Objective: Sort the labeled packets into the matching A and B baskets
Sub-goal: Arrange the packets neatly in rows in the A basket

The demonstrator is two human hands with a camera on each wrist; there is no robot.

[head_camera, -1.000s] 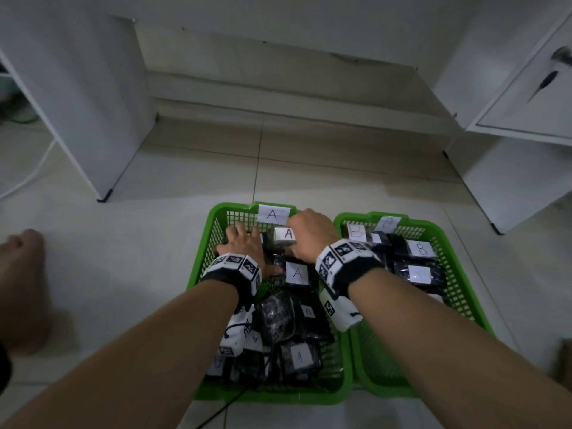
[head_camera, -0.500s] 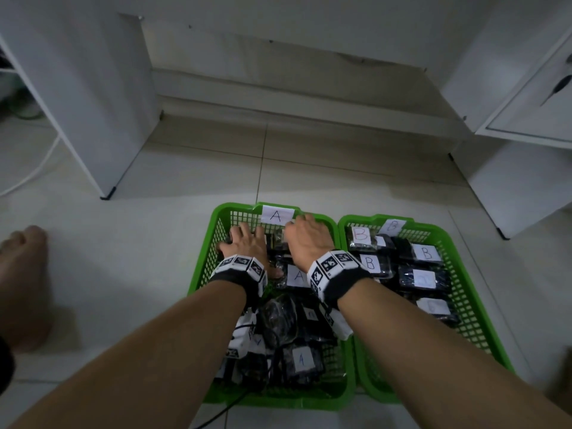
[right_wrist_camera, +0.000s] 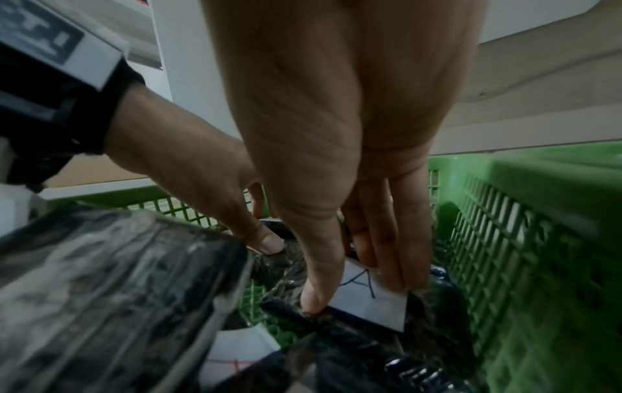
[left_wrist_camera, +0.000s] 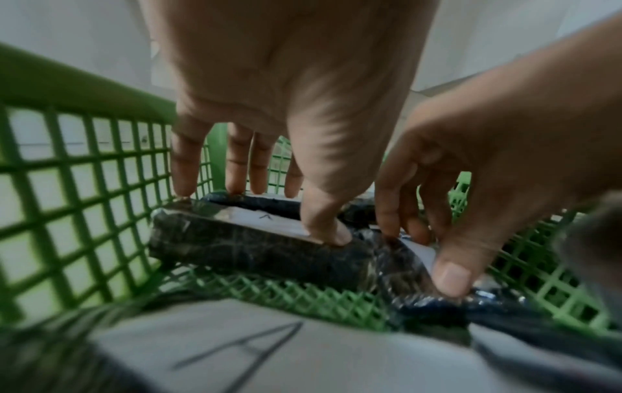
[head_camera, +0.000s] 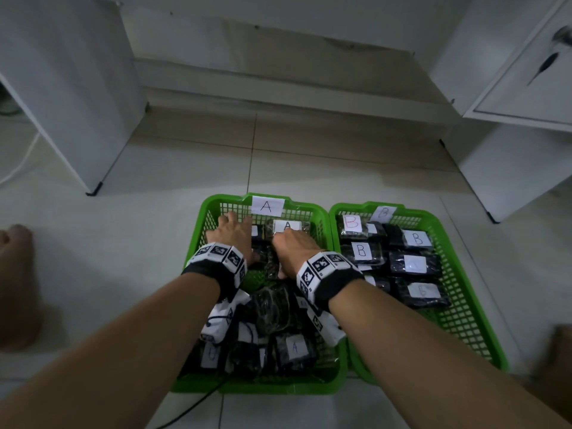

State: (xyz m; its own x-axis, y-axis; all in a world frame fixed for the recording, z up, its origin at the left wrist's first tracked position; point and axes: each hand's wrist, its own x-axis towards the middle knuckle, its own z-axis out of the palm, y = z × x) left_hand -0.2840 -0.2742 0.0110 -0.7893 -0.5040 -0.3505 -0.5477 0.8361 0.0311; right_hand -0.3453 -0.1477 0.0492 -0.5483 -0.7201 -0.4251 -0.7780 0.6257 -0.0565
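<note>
Two green baskets sit side by side on the floor: basket A on the left and basket B on the right, each with a paper letter on its far wall. Both hold black wrapped packets with white labels. My left hand is at the far left corner of basket A. Its straight fingers and thumb press on an A packet. My right hand is just beside it. Thumb and fingers pinch another A packet, which lies tilted. Another A packet lies against the far wall.
White cabinet panels stand at the left and right of the tiled floor. A bare foot is at the left edge. A black cable runs out under basket A's near rim. Several B packets fill basket B.
Both hands stay at the far end of basket A. My right hand has drawn slightly nearer, and the A packet at the far wall shows again.
</note>
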